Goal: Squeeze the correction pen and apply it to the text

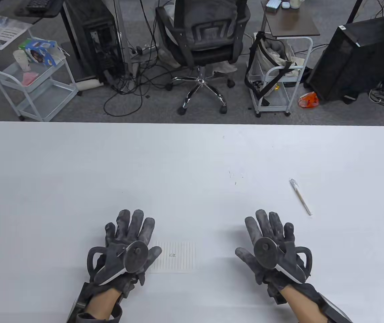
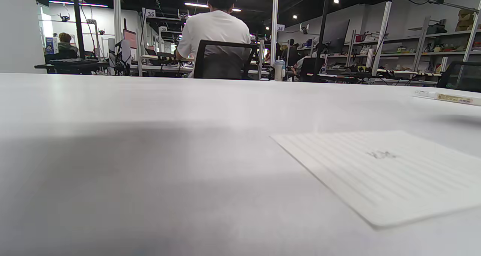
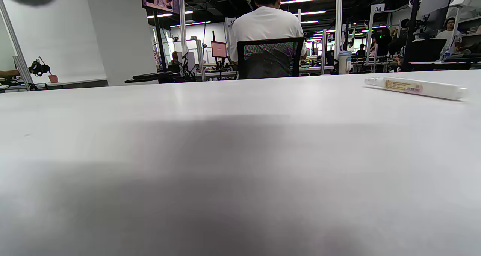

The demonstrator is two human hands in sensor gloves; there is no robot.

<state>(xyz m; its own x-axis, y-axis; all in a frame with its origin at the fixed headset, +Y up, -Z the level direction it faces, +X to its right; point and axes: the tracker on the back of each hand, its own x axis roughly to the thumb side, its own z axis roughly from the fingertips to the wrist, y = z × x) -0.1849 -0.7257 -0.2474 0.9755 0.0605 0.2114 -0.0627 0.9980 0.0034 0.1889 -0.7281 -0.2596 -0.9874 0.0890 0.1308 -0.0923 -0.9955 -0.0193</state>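
Note:
A white correction pen lies on the white table, beyond and to the right of my right hand. It also shows in the right wrist view and at the edge of the left wrist view. A small lined paper with a short written mark lies just right of my left hand; it also shows in the left wrist view. Both hands rest flat on the table, fingers spread, holding nothing. My left thumb touches the paper's left edge.
Beyond the table's far edge stand an office chair, two white carts and computer towers. Faint specks mark the table surface.

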